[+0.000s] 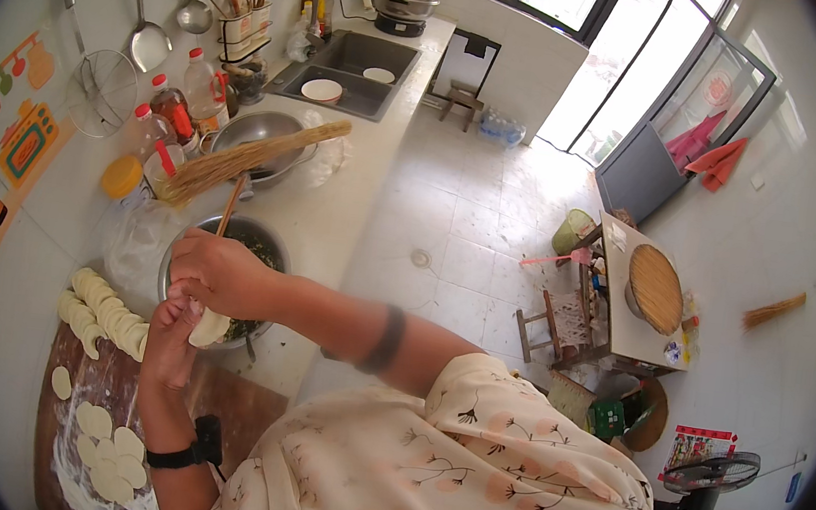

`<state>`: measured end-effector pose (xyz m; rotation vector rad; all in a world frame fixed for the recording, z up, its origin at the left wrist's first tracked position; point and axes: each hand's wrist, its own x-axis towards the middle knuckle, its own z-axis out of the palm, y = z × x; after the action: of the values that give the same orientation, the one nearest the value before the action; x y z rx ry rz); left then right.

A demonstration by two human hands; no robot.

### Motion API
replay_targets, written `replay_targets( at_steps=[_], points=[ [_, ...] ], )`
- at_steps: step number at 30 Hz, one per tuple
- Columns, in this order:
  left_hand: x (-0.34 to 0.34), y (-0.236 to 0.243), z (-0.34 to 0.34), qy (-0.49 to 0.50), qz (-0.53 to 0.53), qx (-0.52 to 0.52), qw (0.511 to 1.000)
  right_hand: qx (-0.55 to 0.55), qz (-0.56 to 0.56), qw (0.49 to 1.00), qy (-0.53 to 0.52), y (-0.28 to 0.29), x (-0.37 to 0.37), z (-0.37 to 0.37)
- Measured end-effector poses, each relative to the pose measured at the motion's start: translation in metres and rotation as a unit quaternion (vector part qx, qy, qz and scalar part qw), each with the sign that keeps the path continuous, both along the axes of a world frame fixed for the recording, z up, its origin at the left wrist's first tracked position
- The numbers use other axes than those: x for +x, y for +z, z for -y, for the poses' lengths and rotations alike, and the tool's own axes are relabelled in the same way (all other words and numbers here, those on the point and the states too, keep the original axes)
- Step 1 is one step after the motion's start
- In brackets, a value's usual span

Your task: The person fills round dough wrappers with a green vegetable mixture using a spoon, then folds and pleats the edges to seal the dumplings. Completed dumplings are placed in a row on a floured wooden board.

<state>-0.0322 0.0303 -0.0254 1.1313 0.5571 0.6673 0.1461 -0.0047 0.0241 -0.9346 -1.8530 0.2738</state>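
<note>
A pale folded dumpling (208,329) is pinched between my two hands, in front of the steel bowl of chopped green filling (270,251). My left hand (173,337) closes around it from below. Reaching across from the right, my right hand (225,272) has its fingers closed at the dumpling's edge, partly covering the left fingertips. A wooden stick (231,203) rises from behind my right hand; its lower end is hidden. Left of my hands, finished dumplings (105,309) stand in rows. Round dough wrappers (111,453) lie on the floured wooden board (231,391).
Behind the bowl, a straw brush (258,159) lies across a metal basin (259,127). Oil bottles (175,108) and a yellow-lidded jar (123,180) line the wall side. Further back is a dark double sink (390,57). A small table (620,247) stands to the right.
</note>
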Motion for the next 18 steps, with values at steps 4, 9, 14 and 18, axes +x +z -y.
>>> replay_targets(
  at_steps=[4, 9, 14, 18],
  points=[
    [-0.010, -0.005, 0.002, 0.003, 0.019, 0.005, 1.000, 0.009, -0.023, 1.000, 0.015, 0.003, -0.010, 0.001],
    [-0.015, -0.005, 0.010, 0.032, -0.029, 0.067, 0.997, 0.009, 0.017, 1.000, 0.018, 0.006, -0.015, 0.006],
    [-0.021, 0.004, 0.018, 0.040, -0.035, 0.091, 0.994, 0.013, -0.015, 0.999, 0.048, 0.005, -0.021, 0.007],
    [-0.023, 0.011, 0.020, 0.036, -0.060, 0.072, 0.995, -0.004, -0.043, 0.998, 0.054, 0.004, -0.018, 0.003]
  ],
)
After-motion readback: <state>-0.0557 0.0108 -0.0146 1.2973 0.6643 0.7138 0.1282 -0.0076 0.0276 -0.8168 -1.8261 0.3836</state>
